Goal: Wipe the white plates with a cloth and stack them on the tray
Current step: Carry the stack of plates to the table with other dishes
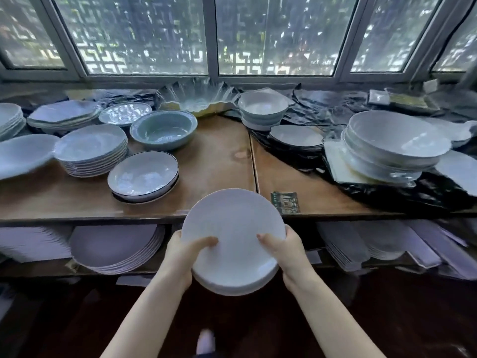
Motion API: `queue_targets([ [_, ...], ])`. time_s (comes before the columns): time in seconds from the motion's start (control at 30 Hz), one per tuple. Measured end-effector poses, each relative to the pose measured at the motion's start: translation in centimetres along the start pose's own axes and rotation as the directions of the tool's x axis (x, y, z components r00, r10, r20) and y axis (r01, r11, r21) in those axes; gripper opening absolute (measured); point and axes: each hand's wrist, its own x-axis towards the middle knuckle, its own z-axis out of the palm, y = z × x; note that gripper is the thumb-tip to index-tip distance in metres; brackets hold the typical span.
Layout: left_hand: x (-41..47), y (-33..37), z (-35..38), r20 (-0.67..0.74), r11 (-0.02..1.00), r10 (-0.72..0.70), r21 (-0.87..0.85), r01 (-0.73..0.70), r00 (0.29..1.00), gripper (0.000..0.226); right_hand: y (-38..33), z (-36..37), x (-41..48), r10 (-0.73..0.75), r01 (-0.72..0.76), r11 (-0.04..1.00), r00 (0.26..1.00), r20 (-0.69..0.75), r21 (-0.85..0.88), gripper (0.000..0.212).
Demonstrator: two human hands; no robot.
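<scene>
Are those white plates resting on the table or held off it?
Held off it: the left hand and right hand grip the white plates, short of the table.

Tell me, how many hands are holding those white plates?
2. The left hand grips the left edge of the white plates, the right hand the right edge, thumbs on top.
</scene>
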Motion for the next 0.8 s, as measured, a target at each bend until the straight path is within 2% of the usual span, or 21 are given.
queue_targets([
  [0.07,3.7,0.4,1.2,0.006,1.000,-0.025,-0.012,0.025,1.000,0.049,0.0,0.4,3.7,0.028,-0.028,0.999,0.999,-0.015,0.029,0.048],
  [0.13,7.8,0.7,2.3,0.002,0.995,-0.085,-0.041,0.085,0.996,0.067,0.1,1.0,7.6,0.068,-0.065,0.995,0.997,-0.041,0.069,0.034],
  [0.2,12.0,0.9,3.3,0.001,0.989,-0.132,-0.063,0.132,0.991,0.073,0.0,1.7,11.7,0.095,-0.089,0.993,0.993,-0.074,0.076,0.027],
  [0.33,20.3,1.8,5.2,-0.007,0.982,-0.182,-0.044,0.182,0.983,0.071,-0.4,3.4,19.8,0.131,-0.126,0.991,0.981,-0.144,0.049,0.031],
  [0.47,27.6,3.3,6.5,-0.005,0.965,-0.261,0.040,0.261,0.965,0.086,-0.4,5.3,27.0,0.207,-0.203,0.978,0.960,-0.186,0.042,0.035],
  [0.57,32.4,4.1,7.6,-0.042,0.960,-0.243,0.133,0.246,0.969,0.096,-0.2,6.2,31.5,0.239,-0.233,0.971,0.948,-0.212,0.052,0.028],
  [0.8,39.6,4.7,9.8,-0.075,0.943,-0.250,0.206,0.260,0.965,0.084,0.0,7.3,38.8,0.284,-0.285,0.958,0.922,-0.264,0.035,0.028],
])
